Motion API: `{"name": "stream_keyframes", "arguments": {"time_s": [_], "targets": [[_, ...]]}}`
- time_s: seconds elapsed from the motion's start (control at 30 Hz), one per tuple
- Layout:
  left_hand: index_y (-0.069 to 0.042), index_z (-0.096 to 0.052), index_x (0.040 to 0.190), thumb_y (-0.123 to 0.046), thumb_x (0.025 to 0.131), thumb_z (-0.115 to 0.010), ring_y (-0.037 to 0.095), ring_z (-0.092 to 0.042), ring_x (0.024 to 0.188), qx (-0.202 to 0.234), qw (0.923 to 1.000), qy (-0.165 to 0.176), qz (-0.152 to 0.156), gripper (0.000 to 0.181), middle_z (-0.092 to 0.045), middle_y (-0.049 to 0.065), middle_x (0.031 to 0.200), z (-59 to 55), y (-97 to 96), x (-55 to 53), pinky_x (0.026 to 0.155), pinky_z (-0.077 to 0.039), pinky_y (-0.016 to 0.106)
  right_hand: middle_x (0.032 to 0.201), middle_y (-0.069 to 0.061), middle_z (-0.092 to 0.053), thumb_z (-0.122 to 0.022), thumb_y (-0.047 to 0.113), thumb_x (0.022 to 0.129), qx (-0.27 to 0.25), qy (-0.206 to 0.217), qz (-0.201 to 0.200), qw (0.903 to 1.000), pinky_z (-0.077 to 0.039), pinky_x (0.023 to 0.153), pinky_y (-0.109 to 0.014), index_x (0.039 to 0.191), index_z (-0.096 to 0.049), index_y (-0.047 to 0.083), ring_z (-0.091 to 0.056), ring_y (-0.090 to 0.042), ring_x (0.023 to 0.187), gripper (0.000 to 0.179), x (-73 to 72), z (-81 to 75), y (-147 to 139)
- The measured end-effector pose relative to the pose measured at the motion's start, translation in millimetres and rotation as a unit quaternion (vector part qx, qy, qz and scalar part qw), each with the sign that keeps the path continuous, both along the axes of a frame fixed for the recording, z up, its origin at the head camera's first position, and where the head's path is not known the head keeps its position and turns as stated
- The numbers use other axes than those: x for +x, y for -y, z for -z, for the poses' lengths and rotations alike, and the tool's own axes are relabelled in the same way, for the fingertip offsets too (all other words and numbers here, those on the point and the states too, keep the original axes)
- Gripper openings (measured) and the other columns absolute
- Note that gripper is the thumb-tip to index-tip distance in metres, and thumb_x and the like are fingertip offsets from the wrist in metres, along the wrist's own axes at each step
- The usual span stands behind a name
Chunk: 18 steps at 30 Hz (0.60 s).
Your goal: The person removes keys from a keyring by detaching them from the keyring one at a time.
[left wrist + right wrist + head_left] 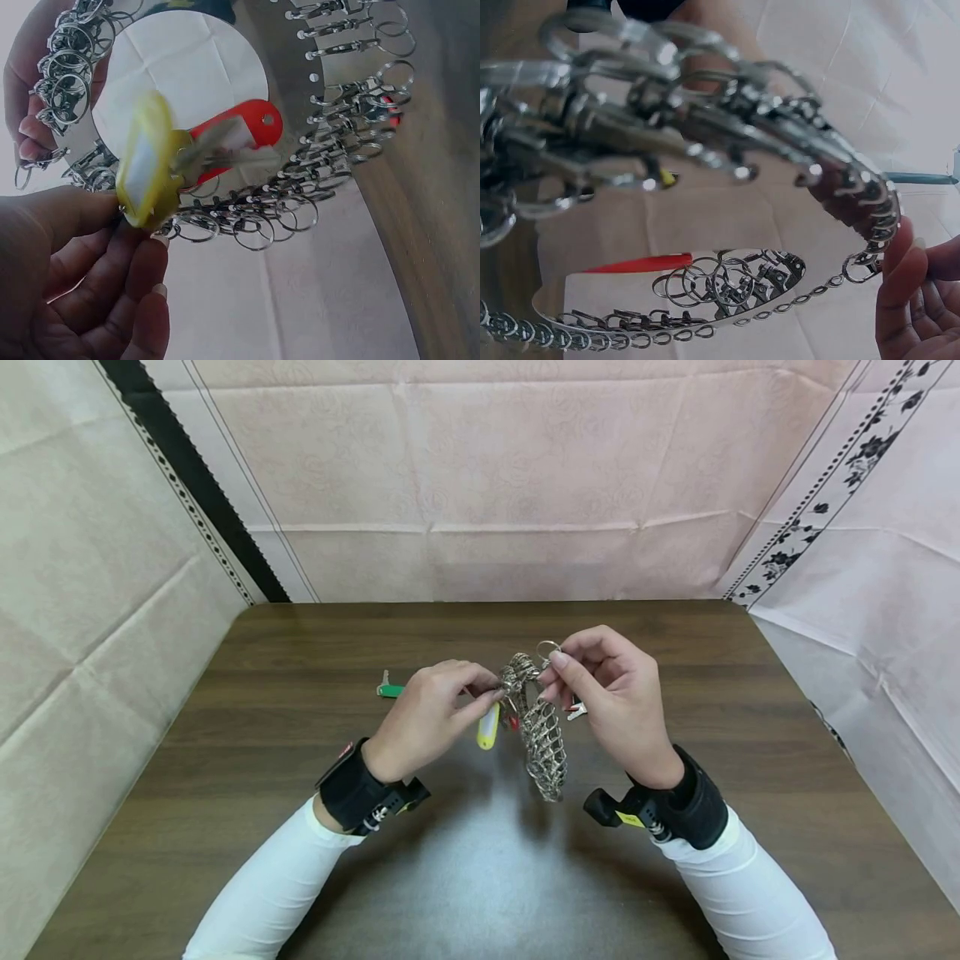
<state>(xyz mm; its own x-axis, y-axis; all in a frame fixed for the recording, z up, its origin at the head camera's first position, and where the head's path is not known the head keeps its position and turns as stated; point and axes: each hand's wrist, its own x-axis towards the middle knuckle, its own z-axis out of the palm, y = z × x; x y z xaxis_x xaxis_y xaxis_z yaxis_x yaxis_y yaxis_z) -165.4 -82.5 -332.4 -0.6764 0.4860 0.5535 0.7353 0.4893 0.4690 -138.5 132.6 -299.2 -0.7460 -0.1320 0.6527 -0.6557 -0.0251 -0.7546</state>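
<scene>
A large flat metal ring (543, 743), its edge set with many snap hooks and split rings, is held up between both hands. My left hand (438, 710) pinches the end of a yellow key tag (142, 184) beside the ring's edge; a key, blurred, is next to the tag. My right hand (611, 697) grips the ring's opposite edge with thumb and fingers, a split ring (548, 649) standing above the fingertips. In the left wrist view, a red key tag (266, 124) shows beyond the yellow one. Part of the ring is hidden behind the fingers.
A green key tag (389, 691) with a key lies on the brown wooden table (465, 877), left of the left hand. Another key (577, 712) shows beside the right hand. Pale cloth (480, 468) hangs behind the table and at both sides.
</scene>
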Motion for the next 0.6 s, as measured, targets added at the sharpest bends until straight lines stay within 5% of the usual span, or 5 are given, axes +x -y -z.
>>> {"name": "stream_keyframes", "arguments": {"time_s": [0.37,0.6], "targets": [[-0.015,-0.065,0.093,-0.023,0.096,-0.057,0.002,-0.051,0.074,-0.013,0.9984,-0.052,-0.017,0.012,-0.059,-0.008,0.089,1.2,3.5,-3.0,0.063,-0.044,0.021,0.074,-0.011,-0.065,-0.059,0.001,0.091,-0.004,-0.001,0.004,1.0000,-0.048,0.048,-0.027,0.092,-0.055,-0.010,-0.061,-0.022,0.057,0.011,-1.0,-0.4,-0.6],[-0.013,-0.064,0.101,-0.021,0.096,-0.057,0.003,-0.055,0.076,0.005,0.9999,0.000,0.012,0.012,-0.061,-0.006,0.090,1.1,3.5,-3.7,0.066,-0.048,0.021,0.074,-0.010,-0.066,-0.060,0.001,0.090,-0.004,0.008,0.004,0.9999,-0.048,0.048,-0.027,0.092,-0.055,-0.009,-0.061,-0.024,0.057,0.010,0.9,-1.1,-0.3]]}}
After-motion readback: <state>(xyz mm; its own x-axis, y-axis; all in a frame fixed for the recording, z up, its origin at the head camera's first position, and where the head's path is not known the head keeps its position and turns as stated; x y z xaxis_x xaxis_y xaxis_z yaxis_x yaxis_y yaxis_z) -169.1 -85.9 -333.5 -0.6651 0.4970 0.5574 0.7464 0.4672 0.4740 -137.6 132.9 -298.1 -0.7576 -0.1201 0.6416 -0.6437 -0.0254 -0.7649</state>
